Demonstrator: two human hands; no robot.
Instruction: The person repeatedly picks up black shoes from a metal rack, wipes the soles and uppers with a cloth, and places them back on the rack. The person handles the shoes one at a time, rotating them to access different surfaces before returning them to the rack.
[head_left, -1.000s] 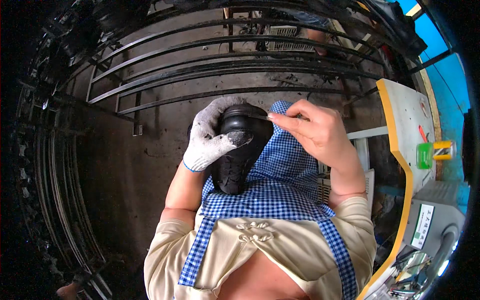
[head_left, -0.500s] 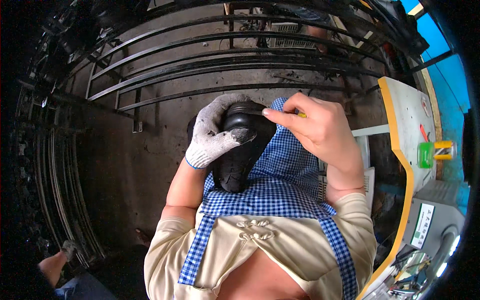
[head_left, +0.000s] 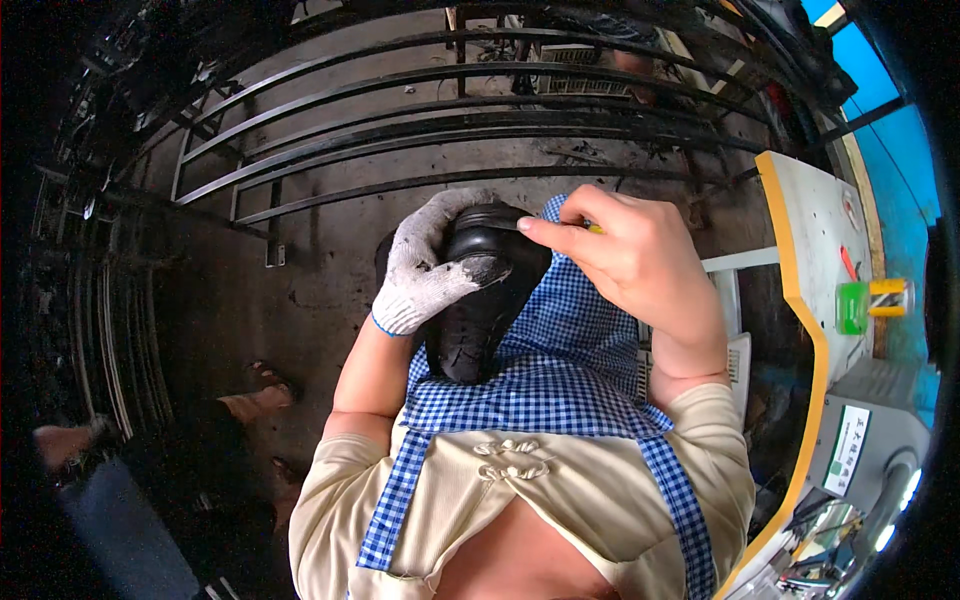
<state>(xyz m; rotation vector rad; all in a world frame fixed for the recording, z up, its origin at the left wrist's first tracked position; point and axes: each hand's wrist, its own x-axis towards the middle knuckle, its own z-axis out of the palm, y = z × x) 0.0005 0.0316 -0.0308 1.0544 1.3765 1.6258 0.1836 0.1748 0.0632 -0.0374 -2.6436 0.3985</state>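
A black shoe (head_left: 470, 335) rests on my lap against the blue checked apron (head_left: 540, 400), its rounded end pointing away from me. My left hand (head_left: 422, 268), in a grey-white knitted glove with dark-stained fingertips, is wrapped round the far part of it, thumb on top. My bare right hand (head_left: 640, 255) is closed in a pinch on a small tool with a yellow handle (head_left: 596, 229). The fingers hide most of that tool. Its thin dark tip reaches the right side of the shoe's rim near my left fingers.
Black metal rails (head_left: 480, 130) of a rack run across beyond my lap. On the right stands a white table with a yellow edge (head_left: 805, 310), holding a green-and-yellow container (head_left: 853, 308) and a grey machine (head_left: 870, 440). Another person's foot (head_left: 262, 400) shows at the lower left.
My right hand has shifted slightly left along the shoe's rim. The other person at the lower left has moved further into view. My left hand keeps its hold.
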